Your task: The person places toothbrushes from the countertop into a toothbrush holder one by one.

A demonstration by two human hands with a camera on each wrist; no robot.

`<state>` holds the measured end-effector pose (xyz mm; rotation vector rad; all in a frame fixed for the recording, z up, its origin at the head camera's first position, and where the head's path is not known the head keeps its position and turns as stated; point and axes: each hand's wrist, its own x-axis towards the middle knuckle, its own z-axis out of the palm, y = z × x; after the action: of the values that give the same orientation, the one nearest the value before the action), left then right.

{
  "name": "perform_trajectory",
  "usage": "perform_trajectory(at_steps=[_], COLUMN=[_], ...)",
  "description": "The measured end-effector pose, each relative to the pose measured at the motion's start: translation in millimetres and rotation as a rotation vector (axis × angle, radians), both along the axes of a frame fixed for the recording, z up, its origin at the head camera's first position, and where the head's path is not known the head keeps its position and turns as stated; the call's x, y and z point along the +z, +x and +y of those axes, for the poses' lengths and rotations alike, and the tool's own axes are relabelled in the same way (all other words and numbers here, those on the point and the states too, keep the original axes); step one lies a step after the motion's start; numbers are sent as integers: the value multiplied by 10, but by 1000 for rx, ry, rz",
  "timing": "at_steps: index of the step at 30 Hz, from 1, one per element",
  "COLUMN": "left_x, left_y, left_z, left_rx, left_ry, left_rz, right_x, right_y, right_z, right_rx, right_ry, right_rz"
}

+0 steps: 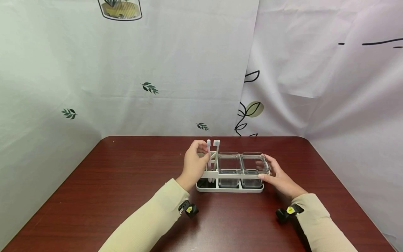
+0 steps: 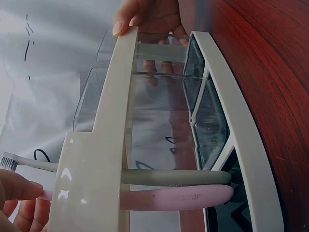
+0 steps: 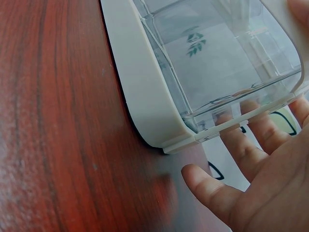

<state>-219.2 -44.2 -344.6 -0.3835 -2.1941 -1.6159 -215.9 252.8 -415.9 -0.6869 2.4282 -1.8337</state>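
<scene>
Two slim toothbrushes (image 2: 174,177) are standing in a glossy cream rack (image 2: 91,179) beside clear square cups (image 1: 230,162); the left hand (image 1: 196,164) is pinching the pink toothbrush (image 2: 176,197), the right hand (image 1: 280,178) gripping the rack's end.

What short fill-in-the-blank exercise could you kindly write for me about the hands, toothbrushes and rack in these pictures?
1. The toothbrush pinched by the left hand has a ____ handle.
2. The white rack holds ____ clear cups.
3. The grey-green toothbrush stands in the rack with its bristle end pointing ____.
4. The hand that grips the rack at its cup end is the person's ____ hand.

Missing words: pink; two; up; right.
</scene>
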Motion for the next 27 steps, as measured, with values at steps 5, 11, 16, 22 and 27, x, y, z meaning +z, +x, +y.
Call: perform_trajectory(at_steps=[5,11,16,22,27], left_x=[6,-2,5,-5,9], left_y=[2,1,9,6,21], left_z=[-1,-4,-7,-16,-15], left_rx=[-1,7,9,6,5], left_ry=[4,16,23,40,66], left_rz=[-5,-11,-19,-18,-25], right_x=[-5,-14,-3,9,14], right_y=[-7,-11,-3,10,15], right_z=[-3,6,0,-6,-6], right_rx=[-1,1,1,-6,-10], right_ry=[-3,-3,-4,3,8], right_rz=[-3,-1,-13,-29,-36])
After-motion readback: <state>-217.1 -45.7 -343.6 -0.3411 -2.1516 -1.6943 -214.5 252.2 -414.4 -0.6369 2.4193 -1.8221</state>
